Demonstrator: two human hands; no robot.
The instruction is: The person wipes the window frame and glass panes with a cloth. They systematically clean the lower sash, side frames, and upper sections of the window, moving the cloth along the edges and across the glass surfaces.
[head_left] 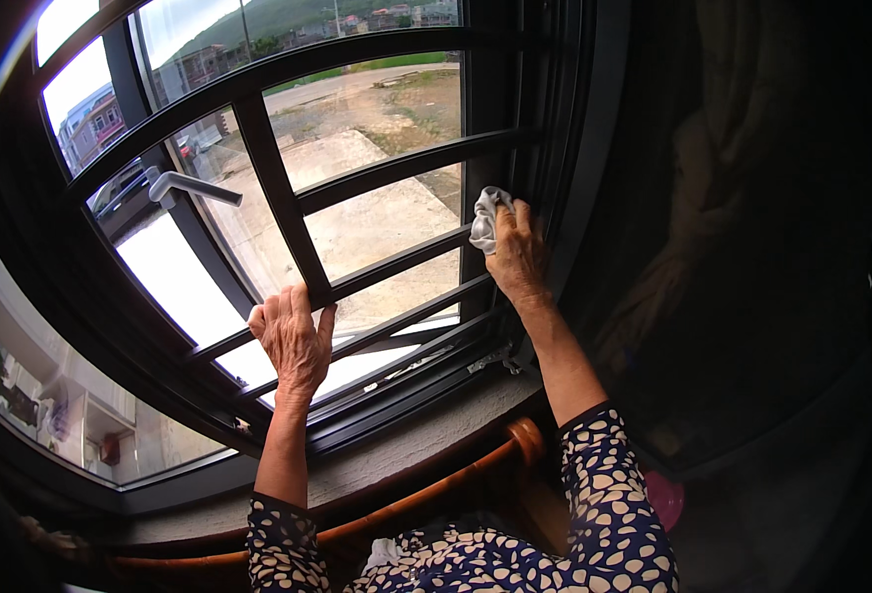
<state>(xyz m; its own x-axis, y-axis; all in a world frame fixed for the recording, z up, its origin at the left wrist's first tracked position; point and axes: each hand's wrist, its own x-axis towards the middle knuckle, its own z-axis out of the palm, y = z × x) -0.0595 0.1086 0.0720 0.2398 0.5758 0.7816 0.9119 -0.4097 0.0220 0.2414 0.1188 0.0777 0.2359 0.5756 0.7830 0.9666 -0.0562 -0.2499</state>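
My right hand (520,259) is closed on a crumpled grey-white cloth (488,219), pressed against the right side of the dark window frame (476,178) where a crossbar meets it. My left hand (293,336) has its fingers wrapped over a lower horizontal bar of the black window grille (283,198), close to where the upright bar joins it. Beyond the grille, a grey window handle (194,188) sticks out from the swung-out window sash. What lies under my left fingers is hidden.
Below the window runs a rough grey sill (396,445). Between it and my body stands a brown wooden chair back (436,479). A dark curtain (713,198) hangs at the right, and a pink object (664,499) shows beside my right sleeve. Outside lies a paved yard (357,232).
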